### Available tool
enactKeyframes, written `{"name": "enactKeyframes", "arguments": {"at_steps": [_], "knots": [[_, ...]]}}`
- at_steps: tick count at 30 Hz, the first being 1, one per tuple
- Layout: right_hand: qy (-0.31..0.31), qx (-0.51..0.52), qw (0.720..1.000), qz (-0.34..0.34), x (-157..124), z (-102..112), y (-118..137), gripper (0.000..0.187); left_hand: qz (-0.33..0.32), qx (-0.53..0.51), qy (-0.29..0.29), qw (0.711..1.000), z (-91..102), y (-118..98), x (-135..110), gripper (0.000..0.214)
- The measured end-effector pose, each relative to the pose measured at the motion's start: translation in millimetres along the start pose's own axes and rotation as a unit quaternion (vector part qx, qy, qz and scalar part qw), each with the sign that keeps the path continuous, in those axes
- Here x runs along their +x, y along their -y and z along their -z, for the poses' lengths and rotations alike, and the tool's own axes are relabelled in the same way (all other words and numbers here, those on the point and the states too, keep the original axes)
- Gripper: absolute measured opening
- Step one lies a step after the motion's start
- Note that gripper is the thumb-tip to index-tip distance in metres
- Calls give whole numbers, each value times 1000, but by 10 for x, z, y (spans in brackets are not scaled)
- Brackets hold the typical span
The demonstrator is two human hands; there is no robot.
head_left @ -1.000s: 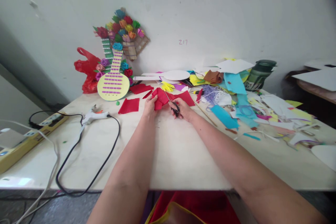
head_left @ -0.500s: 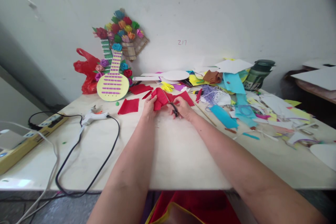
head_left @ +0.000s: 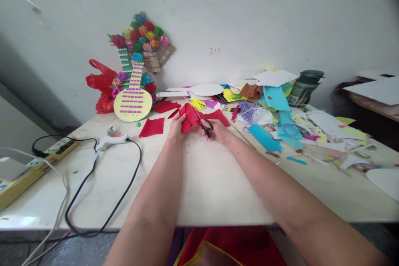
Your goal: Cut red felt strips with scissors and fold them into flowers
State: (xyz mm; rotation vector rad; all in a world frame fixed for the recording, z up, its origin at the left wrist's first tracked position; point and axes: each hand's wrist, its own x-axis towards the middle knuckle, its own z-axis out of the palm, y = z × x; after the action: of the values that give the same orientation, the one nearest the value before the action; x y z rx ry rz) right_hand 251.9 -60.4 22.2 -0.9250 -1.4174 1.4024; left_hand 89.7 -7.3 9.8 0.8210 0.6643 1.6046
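Note:
In the head view, my left hand (head_left: 177,128) pinches a piece of red crepe paper (head_left: 188,119) near the middle of the table. My right hand (head_left: 218,131) grips black-handled scissors (head_left: 207,128), whose blades point up and left against the paper's right side. The handles look spread apart; whether the blades are cutting I cannot tell. A square red piece (head_left: 151,127) lies left of my left hand, and another red sheet (head_left: 217,117) lies just behind my right hand.
A white glue gun (head_left: 111,140) with a looping black cord lies left, near a yellow power strip (head_left: 59,149). A yellow paper guitar (head_left: 133,104) stands at the back left. Paper scraps (head_left: 324,133) cover the right side, with a dark green bottle (head_left: 306,88) behind.
The scissor handles have spread wider in my right hand. My left hand stays on the red paper in nearly the same spot; the whole view has shifted slightly.

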Motion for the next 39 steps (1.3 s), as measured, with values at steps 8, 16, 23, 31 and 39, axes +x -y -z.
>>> {"name": "enactKeyframes", "arguments": {"at_steps": [8,16,23,31,39], "knots": [[15,20,1000,-7,7,37,-8,39,33,-10,18,999,-34,-39,-47,15],[24,24,999,-26,-11,20,29,41,39,-4,24,999,-58,-39,-52,19],[22,17,999,-30,11,3,24,40,35,-7,34,999,-114,-53,-93,21],[-16,8,999,-33,30,-19,-9,44,31,-15,31,999,-67,7,-35,20],[-30,13,999,-42,34,-24,-10,45,30,-15,22,999,-80,-5,-41,20]]}}
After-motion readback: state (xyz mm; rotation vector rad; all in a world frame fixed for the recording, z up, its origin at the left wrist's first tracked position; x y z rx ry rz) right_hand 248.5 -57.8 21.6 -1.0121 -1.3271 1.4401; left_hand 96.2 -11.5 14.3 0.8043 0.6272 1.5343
